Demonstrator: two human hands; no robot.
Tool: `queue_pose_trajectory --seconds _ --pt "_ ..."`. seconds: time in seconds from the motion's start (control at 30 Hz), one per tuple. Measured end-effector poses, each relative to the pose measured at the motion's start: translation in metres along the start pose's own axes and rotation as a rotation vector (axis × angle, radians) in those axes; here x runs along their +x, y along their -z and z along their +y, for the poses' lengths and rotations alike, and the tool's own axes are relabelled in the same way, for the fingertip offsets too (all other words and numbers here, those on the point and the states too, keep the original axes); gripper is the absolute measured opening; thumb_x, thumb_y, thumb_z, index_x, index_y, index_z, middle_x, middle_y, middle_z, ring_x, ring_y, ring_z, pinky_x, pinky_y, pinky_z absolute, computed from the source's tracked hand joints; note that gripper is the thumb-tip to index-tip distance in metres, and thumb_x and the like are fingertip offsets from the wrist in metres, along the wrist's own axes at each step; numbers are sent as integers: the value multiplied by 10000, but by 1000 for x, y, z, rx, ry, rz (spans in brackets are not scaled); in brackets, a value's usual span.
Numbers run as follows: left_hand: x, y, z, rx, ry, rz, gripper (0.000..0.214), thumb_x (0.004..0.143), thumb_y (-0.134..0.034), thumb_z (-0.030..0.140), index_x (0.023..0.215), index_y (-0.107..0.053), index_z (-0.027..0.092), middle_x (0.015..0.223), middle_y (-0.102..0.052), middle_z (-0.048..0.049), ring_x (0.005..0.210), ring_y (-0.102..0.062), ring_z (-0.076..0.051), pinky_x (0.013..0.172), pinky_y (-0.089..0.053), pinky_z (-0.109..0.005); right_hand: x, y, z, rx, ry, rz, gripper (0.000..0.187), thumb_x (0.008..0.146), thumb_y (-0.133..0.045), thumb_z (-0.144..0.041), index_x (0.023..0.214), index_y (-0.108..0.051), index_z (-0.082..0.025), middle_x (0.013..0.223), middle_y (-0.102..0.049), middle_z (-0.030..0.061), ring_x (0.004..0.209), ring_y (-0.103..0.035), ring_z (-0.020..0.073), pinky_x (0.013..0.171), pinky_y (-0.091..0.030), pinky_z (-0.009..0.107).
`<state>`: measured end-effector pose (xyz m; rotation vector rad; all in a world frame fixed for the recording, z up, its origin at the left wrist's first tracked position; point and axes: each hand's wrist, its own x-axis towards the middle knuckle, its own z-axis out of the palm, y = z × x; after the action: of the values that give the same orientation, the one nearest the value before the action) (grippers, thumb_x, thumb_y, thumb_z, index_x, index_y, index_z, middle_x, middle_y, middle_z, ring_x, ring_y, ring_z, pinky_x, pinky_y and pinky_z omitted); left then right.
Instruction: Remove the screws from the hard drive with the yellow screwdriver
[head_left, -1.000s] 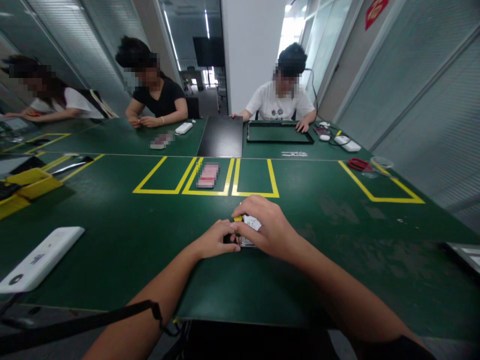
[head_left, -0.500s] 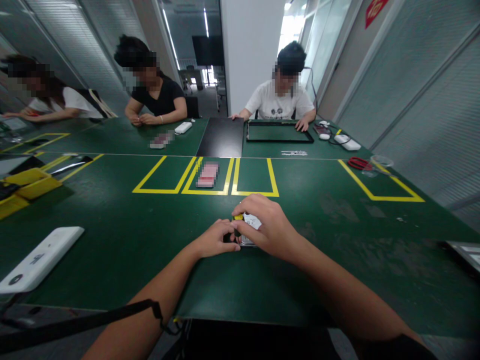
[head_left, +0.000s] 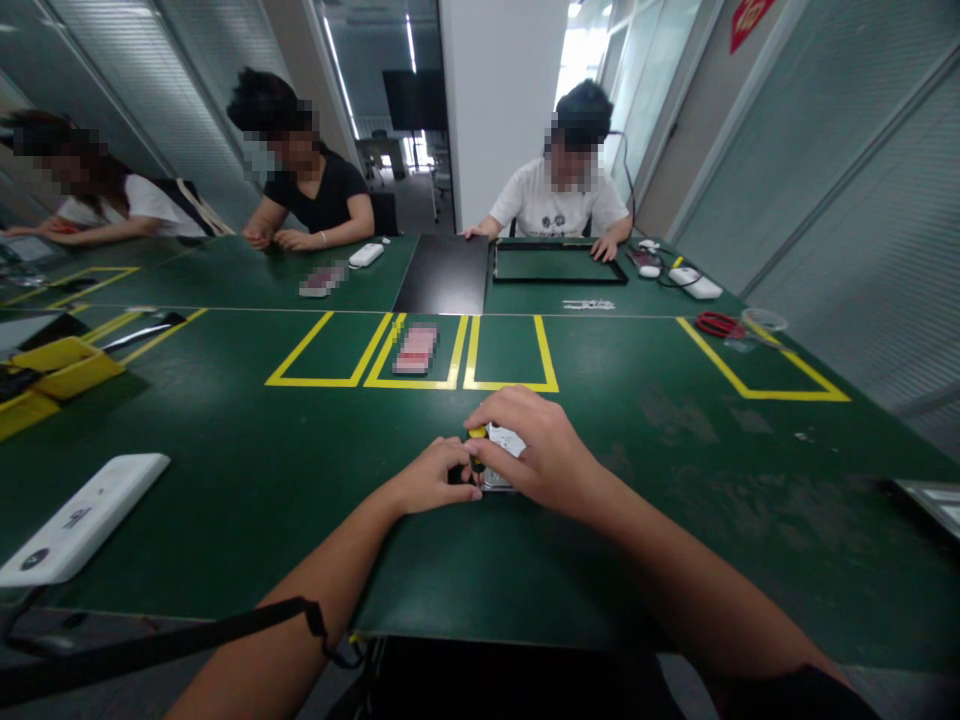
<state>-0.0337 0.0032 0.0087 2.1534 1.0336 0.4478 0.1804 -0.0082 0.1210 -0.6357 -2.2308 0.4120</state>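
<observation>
In the head view, my right hand [head_left: 541, 440] is closed on a small screwdriver [head_left: 478, 434] with a yellow and black handle, which stands roughly upright. Below it lies a silver hard drive [head_left: 504, 440], flat on the green table [head_left: 420, 585] and partly covered by my right fingers. My left hand [head_left: 435, 476] rests at the drive's left edge, thumb and fingers curved around that side, close to the screwdriver's lower end. The screwdriver's tip is hidden between my hands.
Yellow tape outlines [head_left: 510, 388] mark the table ahead, one with a pink phone-like item [head_left: 415, 349]. A white device [head_left: 82, 520] lies left, near yellow bins [head_left: 71, 368]. Red-handled scissors [head_left: 720, 325] lie right. Across sit several people, one with hands on a black frame [head_left: 559, 281].
Slightly more of the screwdriver's yellow and black handle shows between my right fingers. My hands and the drive stay in nearly the same place.
</observation>
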Motion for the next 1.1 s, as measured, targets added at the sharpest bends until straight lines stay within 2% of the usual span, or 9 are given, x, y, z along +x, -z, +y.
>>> queue_pose_trajectory --seconds 0.23,0.37,0.47,0.67,0.83,0.93,1.1 --pt "0 0 2 1 -11 14 254 810 -712 407 866 -631 173 929 -663 -21 949 -573 -221 869 -436 -347 -1 2 -2 32 15 -27 119 907 -556 -196 982 -645 -172 994 -673 56 935 -597 173 883 -450 333" --pt "1 0 2 4 2 -10 264 814 -708 411 817 -604 168 885 -649 -14 912 -575 -208 828 -440 -323 0 1 -1 6 -3 -26 116 931 -579 -235 957 -662 -158 955 -629 70 904 -571 172 822 -451 315" --pt "1 0 0 22 -1 -11 286 812 -710 427 780 -594 168 840 -629 -5 874 -562 -198 804 -434 -311 1 2 0 14 16 -22 103 923 -570 -210 970 -650 -164 973 -662 63 921 -585 174 851 -448 328" --pt "1 0 -1 37 -12 14 278 807 -712 437 894 -659 178 879 -633 -16 907 -560 -216 822 -434 -330 0 3 -2 61 28 -31 145 897 -529 -171 1001 -630 -176 1004 -683 48 952 -606 171 896 -450 336" --pt "1 0 2 0 0 -6 250 813 -709 404 874 -643 171 841 -632 -9 881 -574 -203 810 -441 -319 0 2 0 43 -14 -48 104 920 -595 -240 964 -650 -163 981 -625 64 930 -570 167 844 -446 311" --pt "1 0 1 17 3 -17 263 814 -702 421 839 -636 168 837 -624 -10 885 -564 -202 807 -439 -313 0 2 2 38 -3 -36 89 926 -591 -250 937 -637 -174 946 -653 51 901 -575 169 836 -439 317" --pt "1 0 -1 37 -7 -4 271 811 -703 433 836 -635 172 836 -613 -7 860 -556 -197 801 -434 -314 0 3 0 53 -2 -24 126 896 -552 -186 996 -629 -182 987 -691 42 922 -603 174 875 -441 334"
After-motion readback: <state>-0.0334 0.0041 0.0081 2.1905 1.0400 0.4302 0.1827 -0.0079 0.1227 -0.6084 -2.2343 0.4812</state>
